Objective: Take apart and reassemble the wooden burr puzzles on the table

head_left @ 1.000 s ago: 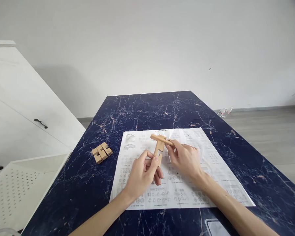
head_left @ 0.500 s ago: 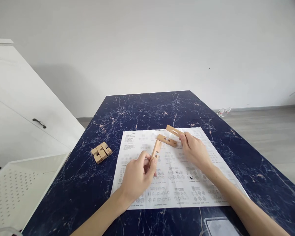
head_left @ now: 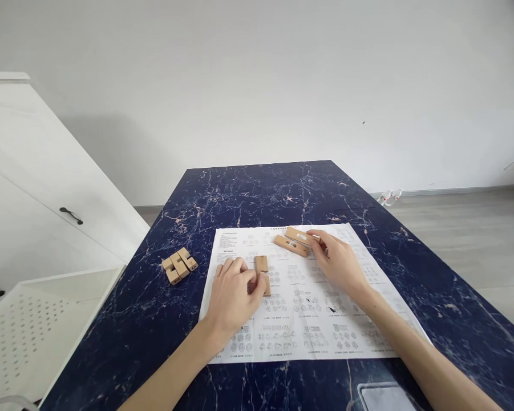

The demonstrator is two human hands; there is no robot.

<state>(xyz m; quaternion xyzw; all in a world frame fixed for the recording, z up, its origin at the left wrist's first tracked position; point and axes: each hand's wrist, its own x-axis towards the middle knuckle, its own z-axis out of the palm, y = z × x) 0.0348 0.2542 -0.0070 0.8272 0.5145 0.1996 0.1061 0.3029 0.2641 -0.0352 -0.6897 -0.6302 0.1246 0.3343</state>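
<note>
My left hand (head_left: 235, 291) is closed, thumb and fingers around a notched wooden puzzle piece (head_left: 262, 264) at the middle of the printed sheet (head_left: 325, 337). Part of that piece is hidden behind the fingertips. Farther right, my right hand (head_left: 340, 260) pinches the near end of a slotted wooden puzzle piece (head_left: 296, 234). Right in front of it, nearly parallel, lies another wooden puzzle piece (head_left: 286, 244) with a cut-out in its middle. To the left of the sheet, several notched wooden blocks (head_left: 179, 265) sit side by side on the dark tabletop.
The blue marbled table (head_left: 257, 194) reaches toward a white wall. A flat, pale, round-cornered object (head_left: 387, 398) lies at its near edge. On the left stand a white cabinet (head_left: 47, 171) and a perforated white panel (head_left: 21, 337). Clear bottles (head_left: 390, 197) are on the floor at right.
My left hand has lowered its piece from a tilted, raised position to the sheet and shifted slightly left. My right hand has brought its piece down beside the other one.
</note>
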